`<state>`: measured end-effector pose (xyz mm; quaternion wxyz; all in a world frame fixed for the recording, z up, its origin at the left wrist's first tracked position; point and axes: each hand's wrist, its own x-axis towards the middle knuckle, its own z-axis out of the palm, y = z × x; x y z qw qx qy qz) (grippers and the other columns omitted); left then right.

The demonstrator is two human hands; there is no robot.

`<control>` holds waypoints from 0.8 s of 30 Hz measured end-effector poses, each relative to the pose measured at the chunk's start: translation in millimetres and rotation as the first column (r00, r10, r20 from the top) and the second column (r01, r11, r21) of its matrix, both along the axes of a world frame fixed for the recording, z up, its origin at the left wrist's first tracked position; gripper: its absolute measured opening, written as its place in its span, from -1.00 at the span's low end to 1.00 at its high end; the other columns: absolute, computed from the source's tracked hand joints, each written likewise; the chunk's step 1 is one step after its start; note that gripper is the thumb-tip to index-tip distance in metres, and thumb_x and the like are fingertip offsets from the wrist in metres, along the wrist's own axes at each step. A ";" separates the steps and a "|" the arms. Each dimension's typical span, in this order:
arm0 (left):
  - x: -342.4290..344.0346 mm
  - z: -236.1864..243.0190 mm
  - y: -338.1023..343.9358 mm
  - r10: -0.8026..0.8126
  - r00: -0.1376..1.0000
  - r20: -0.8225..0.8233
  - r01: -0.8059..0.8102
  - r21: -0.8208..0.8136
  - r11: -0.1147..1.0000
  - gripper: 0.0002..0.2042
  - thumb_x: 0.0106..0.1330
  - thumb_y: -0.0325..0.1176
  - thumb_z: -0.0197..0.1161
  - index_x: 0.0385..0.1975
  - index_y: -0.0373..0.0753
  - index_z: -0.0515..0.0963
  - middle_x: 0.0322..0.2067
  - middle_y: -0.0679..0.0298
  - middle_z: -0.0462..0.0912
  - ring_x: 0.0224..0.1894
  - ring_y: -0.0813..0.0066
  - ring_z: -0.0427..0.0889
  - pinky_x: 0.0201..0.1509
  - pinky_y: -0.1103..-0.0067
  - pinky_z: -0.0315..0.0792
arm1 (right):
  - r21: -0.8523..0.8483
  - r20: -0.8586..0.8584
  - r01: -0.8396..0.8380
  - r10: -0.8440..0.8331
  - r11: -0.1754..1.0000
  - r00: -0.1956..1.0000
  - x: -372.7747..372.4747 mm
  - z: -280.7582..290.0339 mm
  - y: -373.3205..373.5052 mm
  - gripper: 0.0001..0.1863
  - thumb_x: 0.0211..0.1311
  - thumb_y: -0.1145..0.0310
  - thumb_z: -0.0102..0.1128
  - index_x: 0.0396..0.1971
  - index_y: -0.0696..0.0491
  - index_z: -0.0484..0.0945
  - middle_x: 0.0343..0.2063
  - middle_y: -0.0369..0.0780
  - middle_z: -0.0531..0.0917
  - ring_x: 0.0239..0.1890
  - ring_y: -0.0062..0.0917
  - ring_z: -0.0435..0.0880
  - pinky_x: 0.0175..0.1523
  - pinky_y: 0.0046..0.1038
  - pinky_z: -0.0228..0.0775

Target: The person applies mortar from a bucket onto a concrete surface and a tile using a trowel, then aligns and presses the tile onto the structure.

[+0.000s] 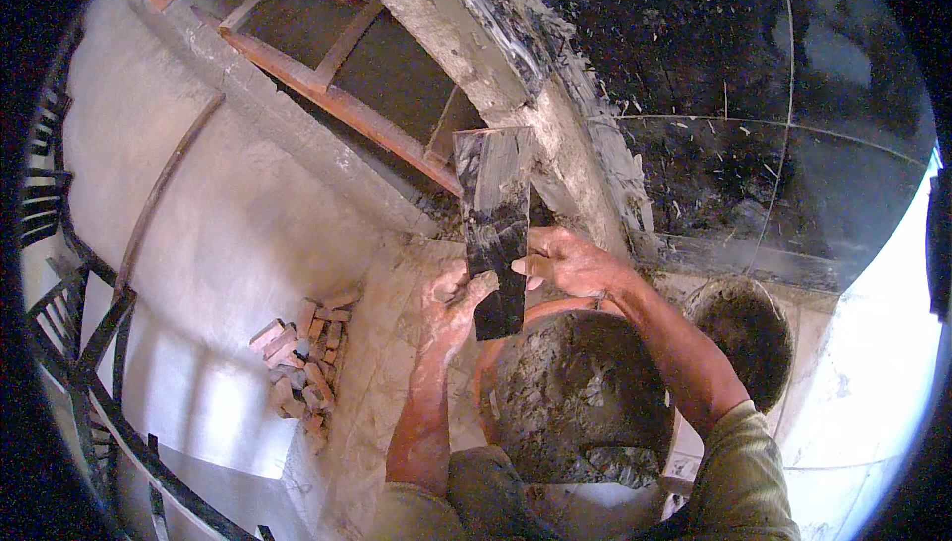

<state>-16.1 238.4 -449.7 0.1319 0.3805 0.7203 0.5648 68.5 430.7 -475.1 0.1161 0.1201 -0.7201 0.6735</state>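
Observation:
Upright before me is a narrow dark strip of tile [499, 199], its face smeared with grey mortar. My left hand [454, 305] grips the lower left edge, with the thumb across the face. On the opposite edge, my right hand [573, 261] is closed with thumb and fingers at the strip. Both hands have mortar on them. Just below and to the right sits a round tub with an orange rim [485, 392], heaped with wet grey mortar [585, 392]. The strip's lower end overlaps the tub's left side in view.
A dark tiled slab [714, 174] with a rough mortared edge [585, 154] fills the upper right. Another round pan [783, 328] stands right of the tub. Broken bricks [312, 358] lie at left, beyond them a dark railing [129, 422]. A wooden frame [337, 100] leans at upper left.

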 end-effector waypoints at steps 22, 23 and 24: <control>6.3 -78.5 54.9 -0.062 0.953 -0.298 0.102 0.121 0.987 -0.47 0.24 -0.59 0.16 0.23 -0.39 0.21 -0.07 0.23 0.46 -0.08 0.53 0.48 -0.04 0.59 0.41 | 0.178 -0.232 0.819 -0.786 0.546 0.574 1.4 -29.8 5.5 -0.12 -0.01 -0.04 0.27 0.21 0.19 0.18 -0.02 0.18 0.42 -0.03 0.06 0.48 0.07 -0.16 0.35; 14.2 -72.7 57.4 -0.081 0.980 -0.182 0.112 0.170 0.979 -0.43 0.24 -0.60 0.16 0.26 -0.38 0.15 -0.01 0.17 0.45 -0.03 0.49 0.49 0.01 0.57 0.40 | 0.187 -0.256 0.874 -0.837 0.449 0.484 -0.2 -36.5 16.2 -0.13 -0.01 -0.06 0.26 0.21 0.18 0.19 0.01 0.18 0.41 0.00 0.05 0.46 0.09 -0.16 0.34; 21.1 -66.2 57.6 -0.097 0.993 -0.065 0.109 0.219 0.970 -0.39 0.23 -0.61 0.15 0.29 -0.38 0.10 0.05 0.10 0.44 0.01 0.44 0.49 0.06 0.56 0.39 | 0.195 -0.192 0.860 -0.842 0.472 0.505 5.3 -33.6 27.1 -0.13 0.00 -0.07 0.25 0.22 0.15 0.19 0.04 0.15 0.39 0.02 0.03 0.46 0.09 -0.16 0.34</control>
